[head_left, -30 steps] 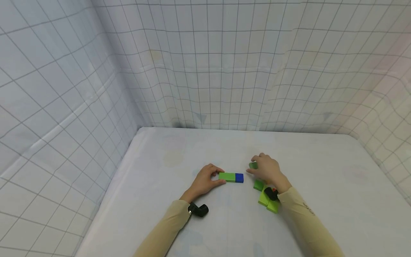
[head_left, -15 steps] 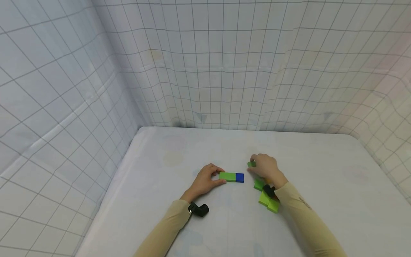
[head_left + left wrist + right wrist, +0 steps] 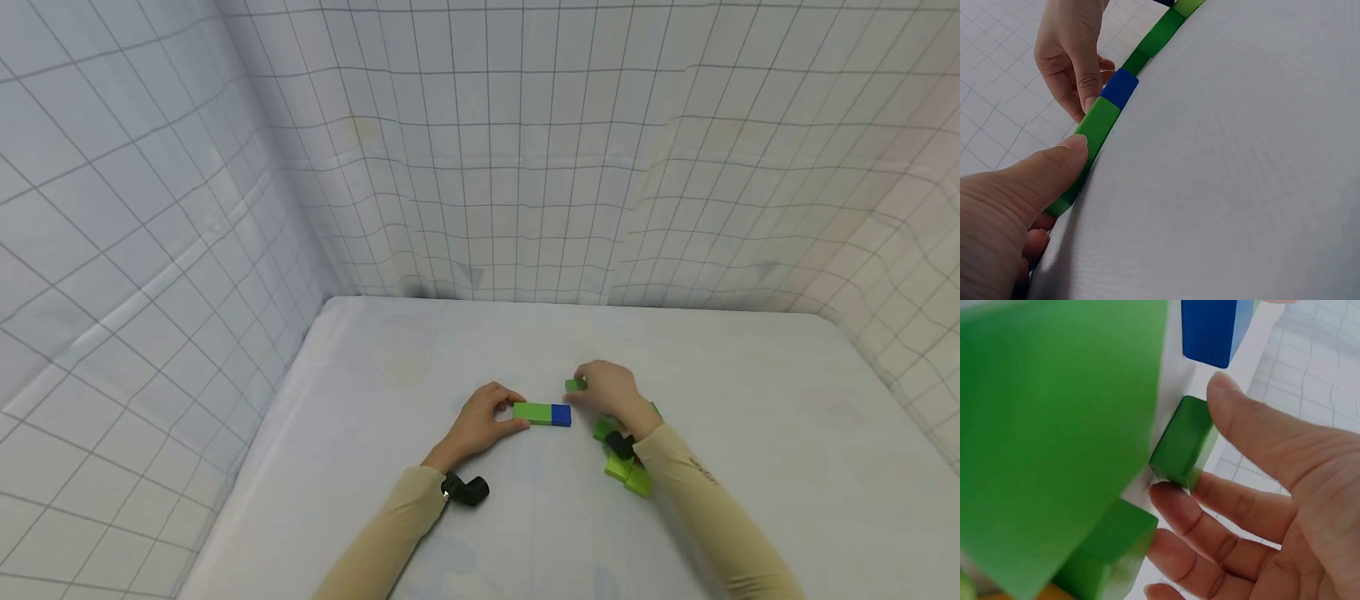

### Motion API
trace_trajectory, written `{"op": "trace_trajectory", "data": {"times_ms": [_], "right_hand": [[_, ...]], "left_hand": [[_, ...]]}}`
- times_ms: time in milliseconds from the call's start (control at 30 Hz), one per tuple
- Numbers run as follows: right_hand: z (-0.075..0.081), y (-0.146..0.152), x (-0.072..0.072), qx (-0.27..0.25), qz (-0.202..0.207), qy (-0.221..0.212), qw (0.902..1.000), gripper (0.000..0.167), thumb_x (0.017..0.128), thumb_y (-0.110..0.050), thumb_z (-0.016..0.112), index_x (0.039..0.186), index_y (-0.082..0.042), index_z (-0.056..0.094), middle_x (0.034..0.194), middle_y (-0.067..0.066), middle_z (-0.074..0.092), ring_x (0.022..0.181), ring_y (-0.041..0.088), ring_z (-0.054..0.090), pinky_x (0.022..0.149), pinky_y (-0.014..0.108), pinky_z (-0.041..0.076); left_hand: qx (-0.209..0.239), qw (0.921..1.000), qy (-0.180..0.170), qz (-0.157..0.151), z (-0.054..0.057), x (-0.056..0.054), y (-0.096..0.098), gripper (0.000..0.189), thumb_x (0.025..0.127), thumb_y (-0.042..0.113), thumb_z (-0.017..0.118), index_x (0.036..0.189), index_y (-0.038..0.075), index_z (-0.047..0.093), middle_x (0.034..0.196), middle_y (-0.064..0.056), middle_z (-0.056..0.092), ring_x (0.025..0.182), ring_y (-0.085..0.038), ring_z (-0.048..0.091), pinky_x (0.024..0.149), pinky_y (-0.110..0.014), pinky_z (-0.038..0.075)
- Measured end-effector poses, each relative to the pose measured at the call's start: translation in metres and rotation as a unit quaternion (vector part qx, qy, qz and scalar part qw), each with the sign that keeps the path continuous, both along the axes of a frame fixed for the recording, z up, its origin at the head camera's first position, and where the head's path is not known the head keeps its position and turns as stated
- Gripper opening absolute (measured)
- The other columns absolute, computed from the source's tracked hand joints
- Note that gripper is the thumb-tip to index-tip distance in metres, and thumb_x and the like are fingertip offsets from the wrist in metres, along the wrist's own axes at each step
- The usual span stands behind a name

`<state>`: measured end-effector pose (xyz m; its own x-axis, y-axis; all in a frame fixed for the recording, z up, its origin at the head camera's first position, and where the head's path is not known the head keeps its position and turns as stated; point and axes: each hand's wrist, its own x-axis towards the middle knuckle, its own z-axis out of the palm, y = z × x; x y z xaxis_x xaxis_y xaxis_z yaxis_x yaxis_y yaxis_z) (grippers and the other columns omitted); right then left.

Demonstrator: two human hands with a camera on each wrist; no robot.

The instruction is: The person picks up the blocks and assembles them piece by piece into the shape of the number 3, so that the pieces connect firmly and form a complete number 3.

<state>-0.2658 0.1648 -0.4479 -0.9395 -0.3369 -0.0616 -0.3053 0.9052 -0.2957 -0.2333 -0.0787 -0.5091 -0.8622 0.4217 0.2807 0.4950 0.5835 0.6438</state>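
Note:
My left hand [image 3: 480, 425] pinches the left end of a long light-green block [image 3: 532, 413] lying on the table, thumb along its near side. A blue block [image 3: 561, 415] sits against that block's right end, in line with it. To the right, slightly farther back, my right hand [image 3: 611, 390] holds a small green block [image 3: 574, 385] between thumb and fingers. In the right wrist view this green block [image 3: 1185, 440] lies between thumb and fingertips, a short gap from the blue block [image 3: 1210, 331].
Under and near the right wrist lies a loose group of green blocks [image 3: 618, 467], partly hidden by the arm and the black wrist camera [image 3: 620, 444]. A large green block [image 3: 1060, 425] fills the left of the right wrist view. Grid-patterned cloth [image 3: 480, 167] hangs behind the white table [image 3: 420, 342].
My right hand has moved left with the small green block, closer to the blue block. A green block behind the right wrist now shows. The left hand and its row have stayed put.

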Motion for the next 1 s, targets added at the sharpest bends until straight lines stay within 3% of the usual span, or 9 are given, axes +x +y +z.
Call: {"op": "trace_trajectory", "data": {"times_ms": [367,700,833,1000], "right_hand": [[-0.001,0.005,0.003,-0.026,0.034,-0.01,0.999,0.037,0.084,-0.028,0.073,0.111,-0.004,0.067,0.089,0.005,0.065,0.079,0.019,0.058,0.069,0.038,0.047],[0.001,0.005,0.007,-0.039,0.051,-0.03,0.9975,0.035,0.09,-0.028,0.066,0.116,-0.004,0.066,0.096,0.005,0.064,0.084,0.019,0.058,0.073,0.038,0.047],[0.003,0.006,0.01,-0.049,0.055,-0.045,0.9963,0.049,0.091,-0.043,0.062,0.122,-0.005,0.063,0.1,0.005,0.061,0.084,0.018,0.056,0.073,0.036,0.047],[0.002,0.007,0.012,-0.03,0.076,-0.039,0.9959,0.078,0.073,-0.06,0.072,0.128,-0.007,0.059,0.105,0.006,0.058,0.087,0.019,0.054,0.076,0.039,0.046]], "left_hand": [[-0.001,1.0,0.0,-0.002,0.002,0.002,0.0,0.035,0.082,0.032,0.076,0.11,0.013,0.068,0.092,0.004,0.055,0.082,-0.012,0.048,0.075,-0.029,0.041],[0.003,1.0,0.001,-0.002,0.002,0.001,0.0,0.034,0.081,0.032,0.076,0.109,0.014,0.068,0.092,0.004,0.055,0.082,-0.011,0.048,0.075,-0.029,0.041],[0.001,1.0,0.006,-0.003,0.001,0.001,-0.001,0.035,0.081,0.033,0.076,0.109,0.014,0.068,0.092,0.005,0.055,0.082,-0.011,0.048,0.075,-0.028,0.041],[0.003,0.9999,0.01,-0.007,0.0,0.0,-0.002,0.034,0.082,0.033,0.076,0.109,0.014,0.068,0.092,0.005,0.055,0.082,-0.01,0.048,0.075,-0.027,0.041]]}}
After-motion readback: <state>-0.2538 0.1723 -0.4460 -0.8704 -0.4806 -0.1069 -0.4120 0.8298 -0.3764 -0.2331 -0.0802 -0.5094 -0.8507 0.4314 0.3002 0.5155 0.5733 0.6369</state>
